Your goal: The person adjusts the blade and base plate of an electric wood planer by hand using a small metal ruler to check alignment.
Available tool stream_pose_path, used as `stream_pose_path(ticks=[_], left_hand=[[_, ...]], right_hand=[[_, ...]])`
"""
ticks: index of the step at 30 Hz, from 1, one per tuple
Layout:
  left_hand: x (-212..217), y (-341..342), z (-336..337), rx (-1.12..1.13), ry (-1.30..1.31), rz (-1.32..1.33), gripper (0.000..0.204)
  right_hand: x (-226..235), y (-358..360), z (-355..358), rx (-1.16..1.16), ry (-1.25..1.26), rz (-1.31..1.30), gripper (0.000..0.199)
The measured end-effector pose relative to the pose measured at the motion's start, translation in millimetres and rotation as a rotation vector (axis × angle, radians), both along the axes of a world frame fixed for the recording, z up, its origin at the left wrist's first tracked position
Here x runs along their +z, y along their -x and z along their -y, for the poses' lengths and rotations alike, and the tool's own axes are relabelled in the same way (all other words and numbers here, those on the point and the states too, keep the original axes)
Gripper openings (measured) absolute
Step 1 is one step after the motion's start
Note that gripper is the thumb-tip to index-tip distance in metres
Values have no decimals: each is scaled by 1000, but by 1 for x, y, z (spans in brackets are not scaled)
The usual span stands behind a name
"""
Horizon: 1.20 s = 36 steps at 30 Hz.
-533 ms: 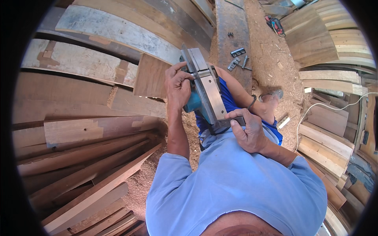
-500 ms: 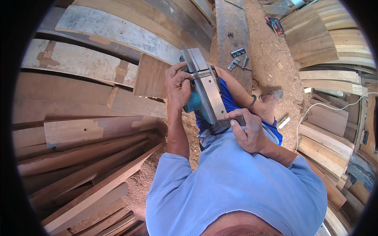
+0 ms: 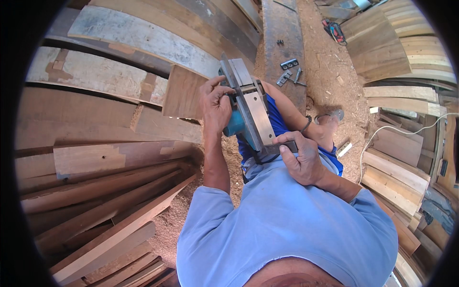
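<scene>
Head view: hemmed in by boards point(image 3: 98, 115) on the left and lumber point(image 3: 397, 167) on the right, with white cord point(image 3: 413, 132) winding past. Just beyond the planer point(image 3: 258, 117), metal parts point(image 3: 289, 64) on the plank point(image 3: 282, 26), sawdust point(image 3: 330, 62) alongside. Holding that planer tilted above the shorts point(image 3: 280, 125), plate up! Clamping its near end between right hand point(image 3: 304, 160) thumb and fingers; gripping its left side with left hand point(image 3: 216, 106) fingers bent onto it. Barely changed from half a second ago, left fingertips shifted slightly.
</scene>
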State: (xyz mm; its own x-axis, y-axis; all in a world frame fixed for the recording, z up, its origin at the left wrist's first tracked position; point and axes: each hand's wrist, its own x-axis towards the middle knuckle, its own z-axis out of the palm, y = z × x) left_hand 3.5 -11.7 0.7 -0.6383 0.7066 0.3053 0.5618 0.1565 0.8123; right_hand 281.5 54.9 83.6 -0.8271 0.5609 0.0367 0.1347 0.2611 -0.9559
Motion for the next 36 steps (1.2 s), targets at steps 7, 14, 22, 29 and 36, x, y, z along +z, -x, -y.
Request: stream_pose_path(ticks=[7, 14, 22, 29, 36], left_hand=[[-1, 1, 1, -19, 9, -78, 32], [-1, -2, -1, 89, 87, -48, 35], [-3, 0, 1, 99, 86, 58, 35], [0, 0, 1, 102, 107, 39, 35], [2, 0, 0, 101, 93, 21, 35]], right_hand=[[-2, 0, 1, -1, 5, -9, 17], [-6, -1, -5, -101, -48, -83, 14], [-18, -16, -31, -213, -105, -27, 13], [-32, -14, -26, -222, -133, -114, 15], [-32, -20, -23, -159, -7, 34, 15]])
